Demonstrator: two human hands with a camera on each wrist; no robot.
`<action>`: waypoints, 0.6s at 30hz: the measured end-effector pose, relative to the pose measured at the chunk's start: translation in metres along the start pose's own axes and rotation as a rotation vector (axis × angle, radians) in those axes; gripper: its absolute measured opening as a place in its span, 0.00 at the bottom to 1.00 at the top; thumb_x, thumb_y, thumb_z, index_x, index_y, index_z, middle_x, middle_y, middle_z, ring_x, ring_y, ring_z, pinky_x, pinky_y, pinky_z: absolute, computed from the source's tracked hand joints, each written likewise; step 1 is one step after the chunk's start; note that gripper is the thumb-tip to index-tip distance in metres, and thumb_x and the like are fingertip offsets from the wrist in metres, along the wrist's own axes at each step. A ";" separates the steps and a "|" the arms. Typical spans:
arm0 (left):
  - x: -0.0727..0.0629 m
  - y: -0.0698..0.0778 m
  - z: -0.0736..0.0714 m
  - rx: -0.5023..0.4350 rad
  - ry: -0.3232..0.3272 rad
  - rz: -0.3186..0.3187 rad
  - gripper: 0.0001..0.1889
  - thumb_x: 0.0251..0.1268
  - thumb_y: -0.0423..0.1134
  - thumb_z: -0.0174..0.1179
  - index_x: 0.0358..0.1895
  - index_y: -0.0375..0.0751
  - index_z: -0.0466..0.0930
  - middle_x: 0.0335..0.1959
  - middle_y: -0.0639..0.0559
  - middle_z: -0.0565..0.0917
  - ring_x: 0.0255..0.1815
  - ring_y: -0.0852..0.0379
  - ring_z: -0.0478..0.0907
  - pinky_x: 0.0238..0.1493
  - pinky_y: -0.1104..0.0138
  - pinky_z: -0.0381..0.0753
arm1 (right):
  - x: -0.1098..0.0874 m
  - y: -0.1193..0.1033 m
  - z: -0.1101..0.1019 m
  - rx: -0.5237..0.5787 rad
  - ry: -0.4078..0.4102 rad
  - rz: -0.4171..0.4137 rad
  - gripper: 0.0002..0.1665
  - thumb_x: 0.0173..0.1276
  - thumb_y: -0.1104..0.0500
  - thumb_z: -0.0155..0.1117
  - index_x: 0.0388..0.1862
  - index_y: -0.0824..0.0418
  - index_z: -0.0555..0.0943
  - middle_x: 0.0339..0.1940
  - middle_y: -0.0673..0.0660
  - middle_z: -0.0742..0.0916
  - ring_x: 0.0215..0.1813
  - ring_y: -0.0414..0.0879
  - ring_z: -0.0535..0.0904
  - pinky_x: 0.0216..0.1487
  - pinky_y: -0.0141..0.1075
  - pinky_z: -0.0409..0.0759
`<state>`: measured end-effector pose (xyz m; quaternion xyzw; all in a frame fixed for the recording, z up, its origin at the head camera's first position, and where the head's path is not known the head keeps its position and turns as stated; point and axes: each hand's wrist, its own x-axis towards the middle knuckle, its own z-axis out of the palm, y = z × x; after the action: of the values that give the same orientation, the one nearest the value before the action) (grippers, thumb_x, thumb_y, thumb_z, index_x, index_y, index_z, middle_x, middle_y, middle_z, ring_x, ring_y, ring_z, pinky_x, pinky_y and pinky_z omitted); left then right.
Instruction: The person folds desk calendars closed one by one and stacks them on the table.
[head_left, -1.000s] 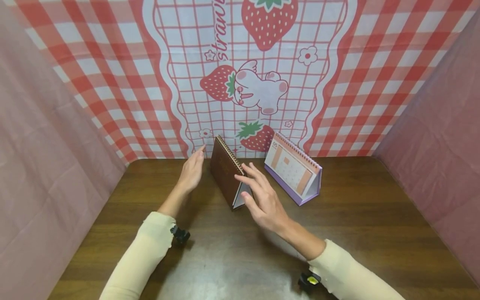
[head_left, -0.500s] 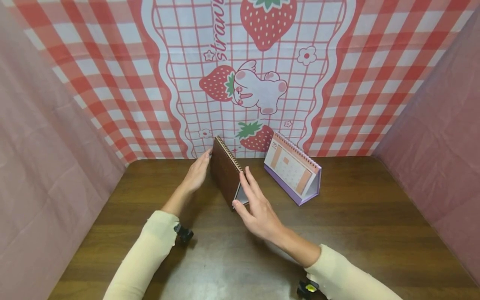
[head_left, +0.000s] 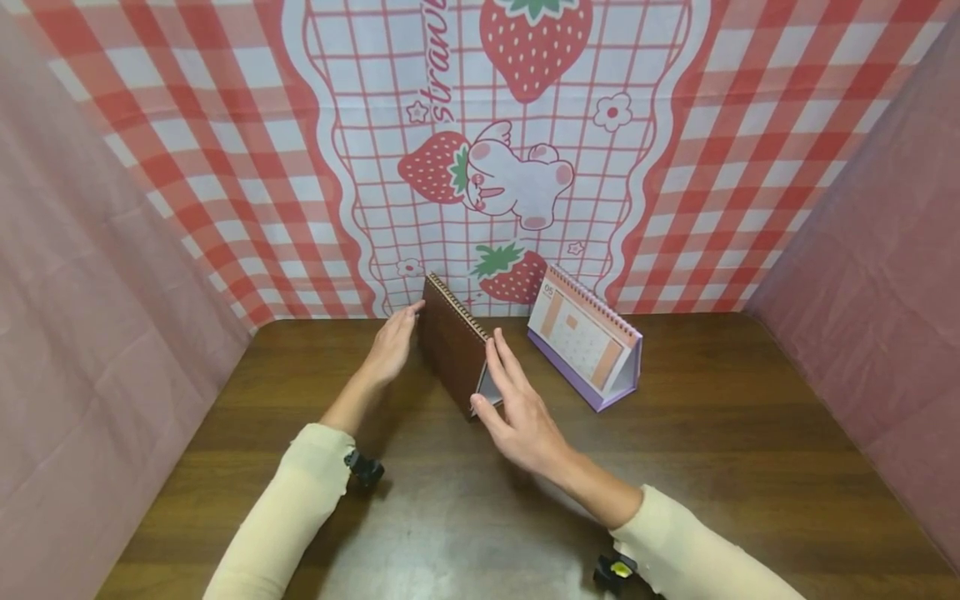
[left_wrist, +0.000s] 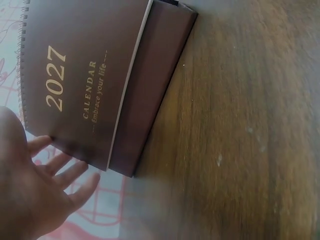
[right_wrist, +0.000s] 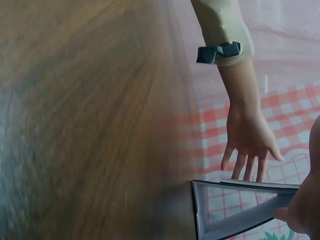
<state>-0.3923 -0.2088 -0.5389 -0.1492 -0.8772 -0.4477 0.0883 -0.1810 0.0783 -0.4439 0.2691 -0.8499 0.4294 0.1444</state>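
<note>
A brown spiral-bound desk calendar [head_left: 452, 348] stands like a tent on the table, angled across it. Gold lettering on its cover [left_wrist: 75, 85] reads 2027 CALENDAR in the left wrist view. My left hand [head_left: 390, 343] has its fingertips right at the calendar's far end, fingers extended. At the near end, my right hand [head_left: 522, 421] lays straight fingers along the edge, thumb by the lower corner. In the right wrist view, the calendar's hollow side [right_wrist: 225, 212] shows between the left hand [right_wrist: 248, 127] and part of the right hand [right_wrist: 305, 200].
To the right stands a second desk calendar [head_left: 581, 337], white and orange on a purple base, showing 05. Behind the wooden table [head_left: 712, 442] hangs a red checked strawberry cloth [head_left: 517, 187]. Pink curtains [head_left: 870, 275] close off both sides.
Both hands have come in to the brown calendar's two ends, the right one lowering from above its near end. The brown calendar has shifted very slightly. The purple-based one stays put.
</note>
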 end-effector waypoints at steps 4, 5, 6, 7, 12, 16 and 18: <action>-0.014 0.023 -0.010 -0.003 0.031 -0.013 0.37 0.94 0.67 0.25 0.86 0.56 0.72 0.84 0.43 0.78 0.79 0.43 0.80 0.84 0.42 0.74 | 0.003 0.004 -0.004 0.006 0.011 0.017 0.47 0.88 0.57 0.62 0.95 0.66 0.51 0.98 0.64 0.52 0.94 0.67 0.59 0.91 0.64 0.65; -0.018 0.032 -0.014 -0.016 0.023 -0.020 0.38 0.93 0.68 0.25 0.86 0.55 0.73 0.83 0.41 0.78 0.78 0.41 0.81 0.84 0.40 0.73 | 0.003 0.005 -0.005 0.007 0.013 0.024 0.47 0.88 0.56 0.61 0.95 0.66 0.51 0.98 0.64 0.52 0.94 0.67 0.58 0.91 0.64 0.64; -0.022 0.038 -0.016 -0.013 0.031 -0.021 0.39 0.93 0.69 0.25 0.85 0.55 0.74 0.81 0.40 0.80 0.75 0.41 0.82 0.82 0.39 0.75 | 0.004 0.006 -0.006 0.008 0.015 0.029 0.47 0.88 0.56 0.61 0.95 0.66 0.50 0.98 0.64 0.51 0.95 0.67 0.58 0.92 0.63 0.63; -0.026 0.046 -0.019 -0.033 0.022 -0.032 0.40 0.92 0.70 0.26 0.85 0.53 0.75 0.81 0.39 0.79 0.75 0.39 0.82 0.82 0.37 0.74 | 0.005 0.007 -0.007 0.010 0.018 0.034 0.47 0.88 0.56 0.60 0.94 0.66 0.50 0.98 0.64 0.51 0.95 0.67 0.57 0.92 0.63 0.62; -0.030 0.048 -0.021 -0.020 0.027 -0.035 0.39 0.94 0.68 0.26 0.84 0.52 0.75 0.82 0.40 0.79 0.73 0.40 0.84 0.79 0.39 0.78 | 0.009 0.011 -0.011 0.022 0.031 0.058 0.47 0.89 0.56 0.60 0.94 0.68 0.50 0.99 0.63 0.50 0.96 0.65 0.53 0.95 0.63 0.57; -0.023 0.029 -0.014 0.030 0.060 -0.079 0.36 0.95 0.65 0.25 0.84 0.57 0.76 0.83 0.47 0.80 0.72 0.47 0.86 0.78 0.43 0.79 | 0.011 0.014 -0.014 0.024 0.033 0.075 0.47 0.90 0.55 0.59 0.94 0.68 0.50 0.99 0.62 0.49 0.97 0.65 0.52 0.95 0.63 0.56; -0.023 0.025 -0.014 0.029 0.065 -0.070 0.36 0.95 0.65 0.27 0.83 0.56 0.76 0.82 0.44 0.81 0.70 0.46 0.86 0.76 0.45 0.82 | 0.012 0.015 -0.015 0.025 0.034 0.084 0.47 0.90 0.55 0.58 0.94 0.68 0.49 0.99 0.62 0.49 0.97 0.65 0.52 0.95 0.64 0.56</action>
<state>-0.3620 -0.2099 -0.5183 -0.1026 -0.8851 -0.4421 0.1032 -0.1996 0.0936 -0.4395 0.2276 -0.8525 0.4501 0.1371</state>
